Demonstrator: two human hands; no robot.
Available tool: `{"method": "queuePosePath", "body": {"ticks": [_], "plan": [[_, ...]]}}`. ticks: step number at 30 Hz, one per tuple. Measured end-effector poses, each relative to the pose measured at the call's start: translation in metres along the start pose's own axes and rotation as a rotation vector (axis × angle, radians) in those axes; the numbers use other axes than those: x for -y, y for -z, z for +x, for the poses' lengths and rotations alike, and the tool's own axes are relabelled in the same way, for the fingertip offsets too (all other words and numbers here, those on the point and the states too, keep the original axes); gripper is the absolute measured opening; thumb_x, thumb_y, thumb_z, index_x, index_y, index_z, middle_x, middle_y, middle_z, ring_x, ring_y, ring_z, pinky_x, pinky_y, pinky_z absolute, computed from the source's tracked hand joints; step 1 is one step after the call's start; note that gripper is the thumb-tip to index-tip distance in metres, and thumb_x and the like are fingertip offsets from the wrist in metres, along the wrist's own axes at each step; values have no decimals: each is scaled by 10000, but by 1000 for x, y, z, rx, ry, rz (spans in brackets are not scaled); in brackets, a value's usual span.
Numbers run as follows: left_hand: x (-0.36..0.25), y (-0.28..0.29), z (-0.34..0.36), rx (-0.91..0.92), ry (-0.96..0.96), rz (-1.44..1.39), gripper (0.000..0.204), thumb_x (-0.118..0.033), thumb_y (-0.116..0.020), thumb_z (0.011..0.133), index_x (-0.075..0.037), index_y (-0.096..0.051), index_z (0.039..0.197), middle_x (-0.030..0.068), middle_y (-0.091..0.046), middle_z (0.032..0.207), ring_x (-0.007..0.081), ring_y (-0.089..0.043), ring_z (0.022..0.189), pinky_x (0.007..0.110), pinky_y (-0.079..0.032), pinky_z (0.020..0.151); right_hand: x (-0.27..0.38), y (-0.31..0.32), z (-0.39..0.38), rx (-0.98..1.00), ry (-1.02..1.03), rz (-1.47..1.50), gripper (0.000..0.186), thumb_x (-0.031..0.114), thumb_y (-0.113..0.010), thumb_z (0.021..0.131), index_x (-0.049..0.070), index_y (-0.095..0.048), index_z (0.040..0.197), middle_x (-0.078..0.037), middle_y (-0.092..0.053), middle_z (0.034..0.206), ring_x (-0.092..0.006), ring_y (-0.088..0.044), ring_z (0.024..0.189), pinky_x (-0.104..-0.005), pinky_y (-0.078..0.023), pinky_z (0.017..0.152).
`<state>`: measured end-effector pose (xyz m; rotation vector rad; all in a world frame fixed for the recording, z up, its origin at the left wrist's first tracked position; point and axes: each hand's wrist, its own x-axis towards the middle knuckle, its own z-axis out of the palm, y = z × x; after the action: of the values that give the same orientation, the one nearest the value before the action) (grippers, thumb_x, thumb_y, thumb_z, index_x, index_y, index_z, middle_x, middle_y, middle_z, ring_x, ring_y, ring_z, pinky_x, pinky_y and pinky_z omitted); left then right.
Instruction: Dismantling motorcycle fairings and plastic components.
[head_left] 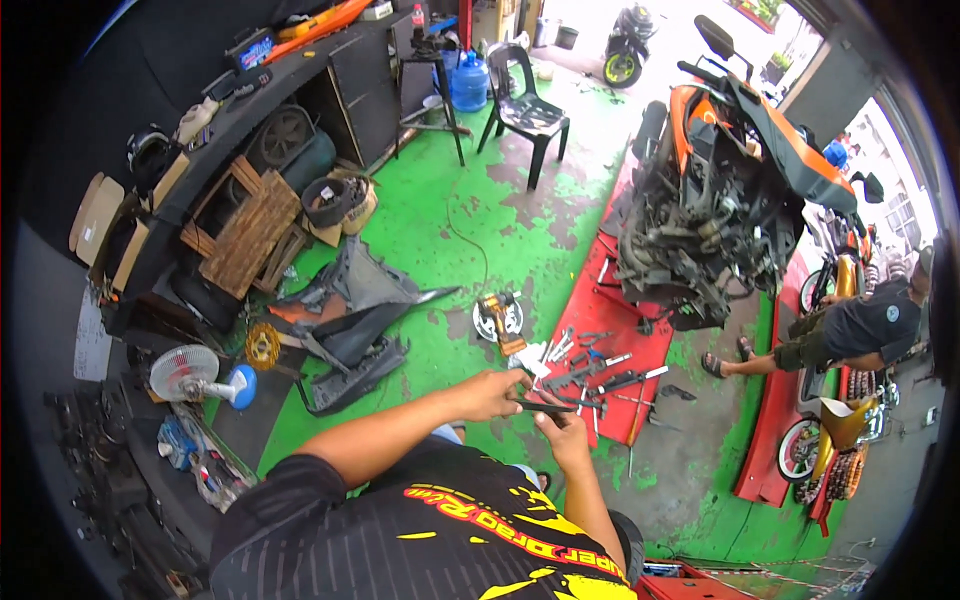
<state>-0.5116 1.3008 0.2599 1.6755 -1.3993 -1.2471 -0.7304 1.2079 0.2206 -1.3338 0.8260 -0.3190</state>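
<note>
In front of my chest, a thin, flat black object (548, 406) is held nearly edge-on, so its kind cannot be made out. My left hand (490, 394) is closed on its left end. From the right, my right hand (564, 436) pinches the same object near its lower edge. Beyond my hands, several metal hand tools (590, 375) lie spread over a red lift platform (630, 425). A yellow and black power drill (500, 318) rests on the floor just past my left hand.
A partly stripped orange and black motorcycle (710, 190) stands on the platform. Dark body panels (350, 310) and a fan (190, 375) are at left. A black plastic chair (528, 105) stands farther back. At right is another person (870, 325) beside a second red platform (775, 430).
</note>
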Motion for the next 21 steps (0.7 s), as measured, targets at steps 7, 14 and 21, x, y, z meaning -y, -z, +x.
{"method": "queuePosePath", "body": {"ticks": [7, 14, 21], "plan": [[34, 95, -31, -419, 169, -189, 333, -232, -675, 923, -24, -581, 1165, 116, -698, 821, 219, -676, 723, 377, -512, 647, 63, -97, 121, 222, 109, 48, 255, 166, -687, 954, 13, -713, 1156, -31, -698, 1028, -102, -620, 923, -264, -496, 828], [51, 164, -17, -603, 67, 179, 343, -288, -624, 948, 22, -560, 814, 183, -533, 714, 368, -551, 647, 466, -409, 598, 112, -140, 227, 459, 30, 45, 242, 184, -657, 978, -2, -703, 1126, -32, -703, 990, -98, -612, 926, -276, -492, 853], [53, 243, 55, -489, 260, 94, 365, -324, -685, 899, 16, -570, 834, 194, -591, 778, 315, -620, 722, 464, -439, 620, 143, -133, 333, 519, 74, 155, 224, 195, -644, 983, 12, -692, 1105, -15, -687, 969, -101, -590, 885, -300, -490, 825]]}}
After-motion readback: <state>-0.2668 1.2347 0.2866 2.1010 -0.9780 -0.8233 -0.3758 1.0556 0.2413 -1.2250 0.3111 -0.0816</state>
